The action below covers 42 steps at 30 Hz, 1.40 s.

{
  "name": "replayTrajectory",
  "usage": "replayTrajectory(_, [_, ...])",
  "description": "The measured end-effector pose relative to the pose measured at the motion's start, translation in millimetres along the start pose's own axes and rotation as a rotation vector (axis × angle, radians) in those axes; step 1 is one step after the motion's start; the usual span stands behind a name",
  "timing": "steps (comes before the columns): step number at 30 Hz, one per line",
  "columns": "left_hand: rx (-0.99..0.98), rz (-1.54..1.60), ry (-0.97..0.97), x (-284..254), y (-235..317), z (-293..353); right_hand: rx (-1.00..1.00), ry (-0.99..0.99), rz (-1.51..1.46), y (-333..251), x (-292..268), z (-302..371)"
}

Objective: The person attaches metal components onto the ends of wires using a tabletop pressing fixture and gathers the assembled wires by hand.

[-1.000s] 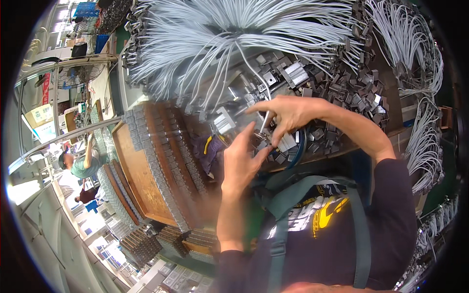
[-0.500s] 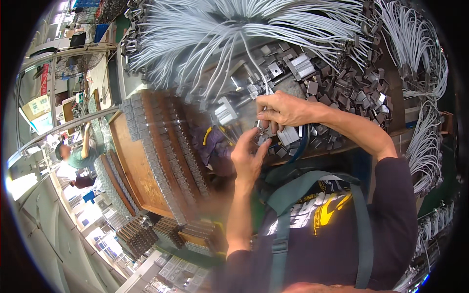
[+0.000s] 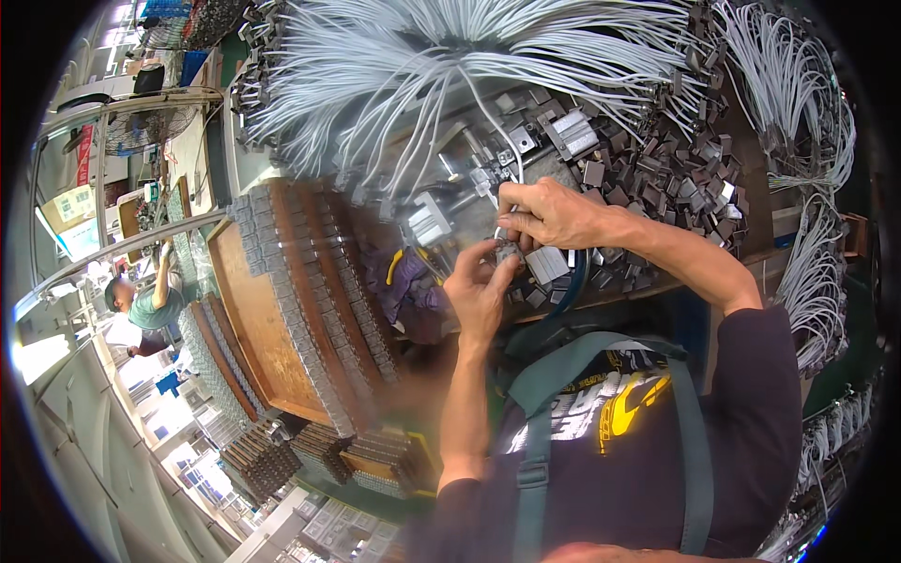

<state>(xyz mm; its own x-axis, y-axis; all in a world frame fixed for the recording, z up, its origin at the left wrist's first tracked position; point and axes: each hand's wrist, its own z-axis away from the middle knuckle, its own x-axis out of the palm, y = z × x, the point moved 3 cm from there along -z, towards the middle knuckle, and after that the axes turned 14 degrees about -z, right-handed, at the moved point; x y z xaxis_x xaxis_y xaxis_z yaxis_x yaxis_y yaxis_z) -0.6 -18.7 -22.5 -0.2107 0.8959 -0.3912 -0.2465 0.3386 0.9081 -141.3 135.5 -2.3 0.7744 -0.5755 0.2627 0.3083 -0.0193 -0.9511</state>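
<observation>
Hands closed on small grey part at wire bench

Hands meet at the middle of the bench; left hand (image 3: pixel 481 289) has its fingers pinched narrow round a small grey block (image 3: pixel 510 251), thumb and fingertips touching it; right hand (image 3: pixel 554 214) curls down over the same block from above, fingers bent tight and gripping it together with a thin grey wire (image 3: pixel 495 141) that rises toward the top of the view; block sits between the two hands, just above the bench's front edge; heap of dark small parts (image 3: pixel 676 174) lies just right of the right hand; bundle of pale grey wires (image 3: pixel 441 56) fans across the top; more wire bundles (image 3: pixel 812 272) hang at far right; wooden tray (image 3: pixel 267 310) with rows of grey pieces stands left of the hands; another person (image 3: pixel 141 305) works well apart at far left
</observation>
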Motion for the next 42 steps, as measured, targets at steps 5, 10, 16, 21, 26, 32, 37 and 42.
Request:
replayTrajectory(5, [-0.149, 0.349, 0.024, 16, 20, -11, -0.045, -0.016, 0.094, -8, -11, 1])
replayTrajectory(10, [-0.242, 0.246, -0.009, 16, 14, -29, -0.161, -0.079, 0.519, -30, -9, 1])
replayTrajectory(16, [-0.351, 0.276, -0.026, 16, 42, -45, -0.179, -0.105, 0.66, -35, -15, -21])
replayTrajectory(21, [-0.263, 0.262, 0.056, 3, 37, -37, -0.129, -0.143, 0.76, -39, -34, -36])
replayTrajectory(26, [-0.188, 0.163, 0.075, 1, 18, -23, -0.102, -0.226, 0.878, -24, -37, -39])
replayTrajectory(32, [-0.158, 0.208, 0.11, 8, 21, -19, -0.175, -0.187, 1.063, -16, -30, -42])
replayTrajectory(37, [-0.169, 0.203, 0.122, 4, 14, -20, -0.305, -0.003, 0.957, -3, -33, -22])
replayTrajectory(42, [-0.145, 0.181, 0.173, -23, 11, -19, -0.3, 0.628, 1.094, -26, -107, 36])
